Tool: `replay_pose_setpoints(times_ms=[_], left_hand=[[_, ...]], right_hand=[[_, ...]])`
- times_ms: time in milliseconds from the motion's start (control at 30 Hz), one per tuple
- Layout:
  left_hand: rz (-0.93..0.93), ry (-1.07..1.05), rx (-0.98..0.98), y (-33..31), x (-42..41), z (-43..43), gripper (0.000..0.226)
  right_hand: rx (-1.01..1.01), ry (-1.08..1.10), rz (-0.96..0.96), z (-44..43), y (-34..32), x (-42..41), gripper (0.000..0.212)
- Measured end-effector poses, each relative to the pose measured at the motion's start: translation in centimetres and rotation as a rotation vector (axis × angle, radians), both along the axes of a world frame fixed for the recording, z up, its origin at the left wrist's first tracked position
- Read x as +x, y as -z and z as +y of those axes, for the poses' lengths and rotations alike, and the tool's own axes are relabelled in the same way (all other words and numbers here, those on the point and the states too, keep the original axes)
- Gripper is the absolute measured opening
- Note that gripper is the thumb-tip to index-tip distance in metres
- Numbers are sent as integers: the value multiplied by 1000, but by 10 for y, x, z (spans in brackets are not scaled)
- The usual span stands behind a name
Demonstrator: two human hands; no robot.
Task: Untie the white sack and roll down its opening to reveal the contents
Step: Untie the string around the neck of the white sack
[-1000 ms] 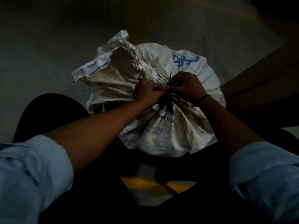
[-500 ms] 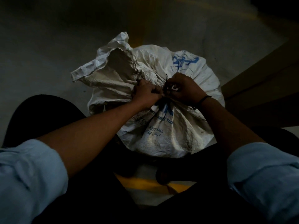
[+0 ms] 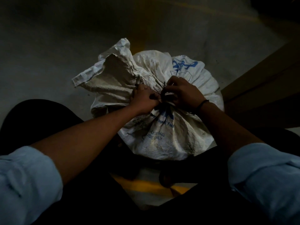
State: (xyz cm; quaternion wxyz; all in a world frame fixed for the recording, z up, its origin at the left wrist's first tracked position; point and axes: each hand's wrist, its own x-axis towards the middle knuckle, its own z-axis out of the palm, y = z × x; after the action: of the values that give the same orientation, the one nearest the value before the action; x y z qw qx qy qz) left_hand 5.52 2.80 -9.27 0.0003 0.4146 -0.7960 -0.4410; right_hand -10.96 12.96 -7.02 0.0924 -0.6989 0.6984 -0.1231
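A white woven sack [image 3: 170,140] with blue print stands on the floor between my knees, its neck bunched and bound by a dark tie [image 3: 164,93]. The loose top of the sack [image 3: 112,75] flops out to the left. My left hand [image 3: 144,101] is clenched on the gathered neck just left of the tie. My right hand [image 3: 181,93] pinches the dark tie from the right, fingers curled around its strands. Both hands touch at the knot. The contents are hidden.
The grey concrete floor [image 3: 48,54] carries a yellow painted line [image 3: 146,184] under the sack and beyond it. A brown board or box edge [image 3: 267,82] runs along the right. My dark trouser legs flank the sack on both sides.
The hands have stayed at the knot. My right-hand fingers have shifted slightly on the tie, whose short end now sticks up between the two hands. The sack has barely moved.
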Motion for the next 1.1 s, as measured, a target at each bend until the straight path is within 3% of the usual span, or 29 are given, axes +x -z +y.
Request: replay_pose_setpoints(times_ms=[200, 267, 400, 533, 800, 967, 1100], left_hand=[[-51, 42, -40, -2, 0, -1, 37], [-56, 46, -49, -4, -1, -1, 21], [-28, 57, -50, -1, -1, -1, 19], [-12, 32, -8, 5, 0, -3, 22], [51, 6, 5, 12, -3, -6, 32], [88, 19, -5, 8, -5, -9, 26], [68, 17, -12, 7, -5, -9, 29]], right_hand=[[-25, 16, 1, -3, 6, 4, 15], [-35, 62, -11, -3, 9, 1, 16], [-41, 170, -94, -5, 5, -3, 11], [14, 58, -179, -5, -3, -6, 17], [7, 31, -82, -5, 1, -6, 12], [-66, 177, -143, -6, 0, -13, 11], [-82, 181, -59, -7, -6, -11, 12]])
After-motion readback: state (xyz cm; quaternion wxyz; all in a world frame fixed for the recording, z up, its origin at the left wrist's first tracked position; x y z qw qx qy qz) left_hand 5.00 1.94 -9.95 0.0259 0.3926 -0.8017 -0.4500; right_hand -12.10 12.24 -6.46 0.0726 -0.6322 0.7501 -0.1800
